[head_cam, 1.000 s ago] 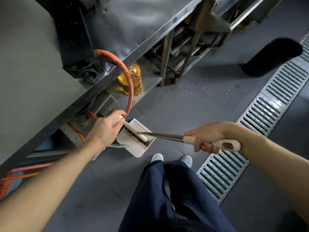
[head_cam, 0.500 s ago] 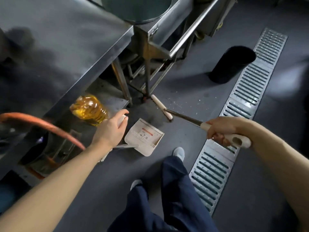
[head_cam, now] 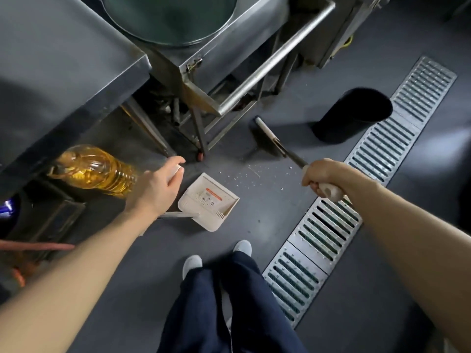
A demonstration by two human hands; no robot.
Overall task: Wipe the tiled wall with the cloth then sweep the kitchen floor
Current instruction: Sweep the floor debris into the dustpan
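Note:
My left hand grips the white top of a long-handled dustpan's handle. The beige dustpan rests on the dark grey floor in front of my feet. My right hand grips the white grip of a broom. The broom's head lies on the floor beyond the dustpan, near the legs of a steel stand. Small white crumbs are scattered on the floor between the broom head and the dustpan. No cloth or tiled wall is in view.
A steel counter and a steel stand with a round basin fill the upper left. A bottle of yellow oil lies on a low shelf. A black bin stands beside a metal drain grate. An orange hose runs at left.
The broom head swung out of the dustpan and away toward the steel stand. The view shifted right along the floor. Both hands kept their grips.

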